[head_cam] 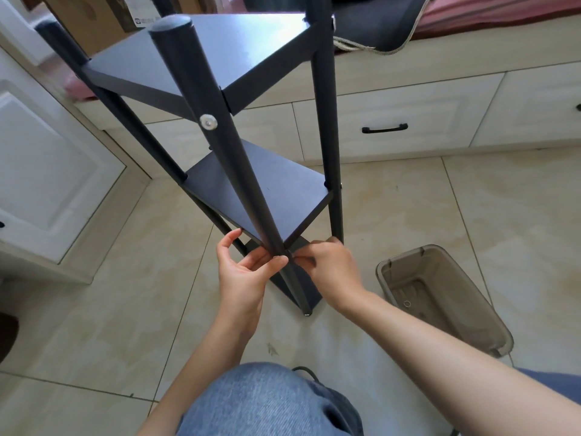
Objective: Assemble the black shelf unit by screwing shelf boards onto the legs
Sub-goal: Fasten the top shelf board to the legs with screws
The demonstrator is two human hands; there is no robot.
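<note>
White panelled cabinet doors (47, 171) stand at the far left. The black shelf unit with round metal legs (220, 127) stands upright on the beige tiled floor (94, 309), three dark boards fitted: top board (239, 51), middle board (267, 190), and the lowest board (301, 287), near the floor. A silver screw head (208, 122) sits in the nearest leg (201, 89) at top-board level. My left hand (243, 272) has fingers loosely spread, thumb and fingertips touching that leg just under the middle board. My right hand (330, 265) pinches at the same joint; what it pinches appears small and is hidden, so I cannot tell. To the right lies a translucent grey plastic bin (490, 309), beside the cream drawer fronts (408, 121).
</note>
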